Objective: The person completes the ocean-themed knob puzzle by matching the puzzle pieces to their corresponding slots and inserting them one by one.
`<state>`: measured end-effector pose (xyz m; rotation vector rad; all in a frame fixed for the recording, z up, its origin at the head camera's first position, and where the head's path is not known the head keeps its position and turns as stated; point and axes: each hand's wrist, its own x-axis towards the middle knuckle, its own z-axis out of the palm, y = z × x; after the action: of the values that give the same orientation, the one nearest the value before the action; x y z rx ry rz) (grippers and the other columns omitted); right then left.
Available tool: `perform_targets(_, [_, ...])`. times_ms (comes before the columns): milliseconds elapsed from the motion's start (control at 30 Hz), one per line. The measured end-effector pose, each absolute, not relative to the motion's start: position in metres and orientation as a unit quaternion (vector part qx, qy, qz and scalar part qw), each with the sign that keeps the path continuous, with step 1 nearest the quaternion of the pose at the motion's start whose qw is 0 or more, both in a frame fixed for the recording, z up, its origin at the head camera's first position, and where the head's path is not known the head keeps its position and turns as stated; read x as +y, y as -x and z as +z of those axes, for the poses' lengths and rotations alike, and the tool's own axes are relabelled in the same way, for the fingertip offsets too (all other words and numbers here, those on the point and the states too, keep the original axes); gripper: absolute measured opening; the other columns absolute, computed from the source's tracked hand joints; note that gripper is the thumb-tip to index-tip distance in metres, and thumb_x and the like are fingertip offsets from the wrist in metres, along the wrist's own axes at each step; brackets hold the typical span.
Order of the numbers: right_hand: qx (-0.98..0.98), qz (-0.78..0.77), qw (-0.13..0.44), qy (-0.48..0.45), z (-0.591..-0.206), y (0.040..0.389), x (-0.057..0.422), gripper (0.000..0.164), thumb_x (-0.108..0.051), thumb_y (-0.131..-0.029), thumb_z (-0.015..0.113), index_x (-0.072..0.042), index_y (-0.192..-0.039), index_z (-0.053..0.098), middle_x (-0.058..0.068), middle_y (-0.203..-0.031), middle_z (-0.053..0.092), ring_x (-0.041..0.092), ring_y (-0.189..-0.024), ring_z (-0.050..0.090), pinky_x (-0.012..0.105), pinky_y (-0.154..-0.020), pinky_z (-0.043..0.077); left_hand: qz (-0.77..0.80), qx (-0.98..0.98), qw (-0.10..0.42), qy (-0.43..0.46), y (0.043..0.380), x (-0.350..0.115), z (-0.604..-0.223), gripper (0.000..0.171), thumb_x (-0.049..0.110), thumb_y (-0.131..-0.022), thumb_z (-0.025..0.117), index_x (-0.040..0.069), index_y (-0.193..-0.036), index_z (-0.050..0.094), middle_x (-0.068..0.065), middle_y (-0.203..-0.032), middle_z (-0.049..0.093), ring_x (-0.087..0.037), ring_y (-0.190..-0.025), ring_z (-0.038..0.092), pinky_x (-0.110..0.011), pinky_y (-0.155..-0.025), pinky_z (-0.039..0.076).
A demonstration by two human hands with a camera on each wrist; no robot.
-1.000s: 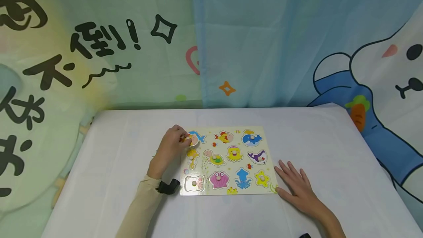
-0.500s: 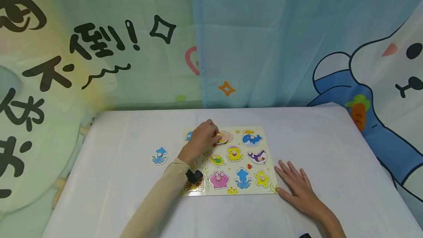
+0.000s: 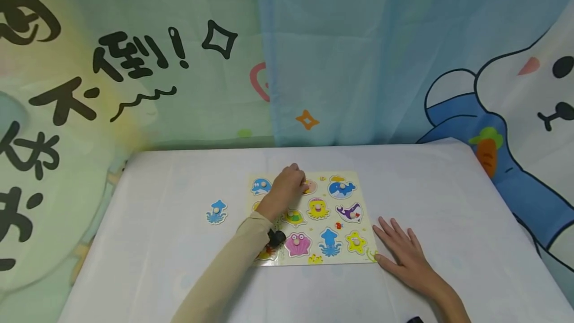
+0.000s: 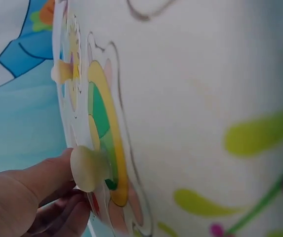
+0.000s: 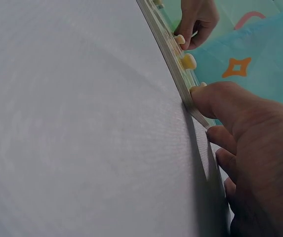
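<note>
A yellow sea-animal peg puzzle board [image 3: 281, 258] lies on the white table. My left hand [image 3: 287, 189] reaches over its top row and pinches a pinkish fish puzzle piece [image 3: 310, 187] at the second place. The fingers hide most of that piece, including its knob. In the left wrist view, the thumb is beside the knob [image 4: 83, 169] of the green turtle piece [image 4: 101, 111]. My right hand [image 3: 401, 250] rests on the table with spread fingers, its thumb touching the board's lower right edge. A blue squid piece [image 3: 217, 212] lies on the table left of the board.
Other figures fill the board, among them a pink shell [image 3: 298, 244], a yellow star [image 3: 356, 242], a yellow octopus [image 3: 318, 208] and a blue whale [image 3: 342, 189]. A printed curtain [image 3: 332, 64] hangs behind the table's far edge.
My left hand has carried the fish piece rightward from the board's top left corner to the second place in the top row. The right hand stays put.
</note>
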<state>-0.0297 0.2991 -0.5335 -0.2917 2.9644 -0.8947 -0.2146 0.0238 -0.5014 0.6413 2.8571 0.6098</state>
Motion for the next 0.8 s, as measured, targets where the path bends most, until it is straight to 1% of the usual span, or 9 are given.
perform_targets(200, [0.953,-0.287,0.005,0.100,-0.536,0.027,0.300,0.063,-0.031,-0.089,0.064,-0.010,-0.145,0.044,0.021,-0.154,0.034,0.022,-0.153,0.005,0.055,-0.119,-0.008,0.163,0.958,0.073,-0.223,0.208,0.028,-0.497,0.016,0.026,-0.094,0.064,0.011,-0.100,0.068,-0.002,-0.096,0.054,-0.015,-0.085,0.047,-0.025,-0.072,0.046])
perform_targets(433, [0.953,-0.285,0.007,0.100,-0.536,0.026,0.298,0.062,-0.031,-0.089,0.063,-0.009,-0.144,0.044,0.022,-0.154,0.035,0.021,-0.153,0.004,0.055,-0.119,-0.008,0.134,0.960,0.063,-0.237,0.196,0.034,-0.489,0.020,0.026,-0.094,0.063,0.012,-0.107,0.071,-0.003,-0.093,0.055,-0.015,-0.085,0.046,-0.023,-0.072,0.046])
perform_targets(567, [0.952,-0.288,0.008,0.102,-0.535,0.026,0.299,0.062,-0.031,-0.090,0.063,-0.010,-0.145,0.043,0.021,-0.154,0.033,0.021,-0.153,0.004,0.056,-0.119,-0.008,0.109,0.961,0.052,-0.248,0.194,0.035,-0.491,0.023,0.027,-0.095,0.061,0.013,-0.112,0.068,-0.003,-0.097,0.055,-0.015,-0.087,0.046,-0.023,-0.071,0.047])
perform_targets(733, [0.951,-0.288,-0.001,0.109,-0.535,0.030,0.300,0.062,-0.029,-0.089,0.063,-0.010,-0.145,0.043,0.020,-0.155,0.033,0.023,-0.153,0.006,0.056,-0.119,-0.007,0.094,0.962,0.025,-0.255,0.193,0.036,-0.493,0.023,0.027,-0.098,0.056,0.012,-0.113,0.066,-0.004,-0.100,0.055,-0.017,-0.088,0.046,-0.023,-0.068,0.047])
perform_targets(800, [0.951,-0.291,0.005,0.107,-0.535,0.030,0.299,0.062,-0.029,-0.089,0.063,-0.010,-0.145,0.043,0.021,-0.155,0.033,0.025,-0.153,0.006,0.057,-0.119,-0.007,0.088,0.963,0.014,-0.253,0.191,0.037,-0.493,0.023,0.027,-0.098,0.056,0.011,-0.111,0.067,-0.006,-0.101,0.056,-0.018,-0.091,0.048,-0.024,-0.069,0.049])
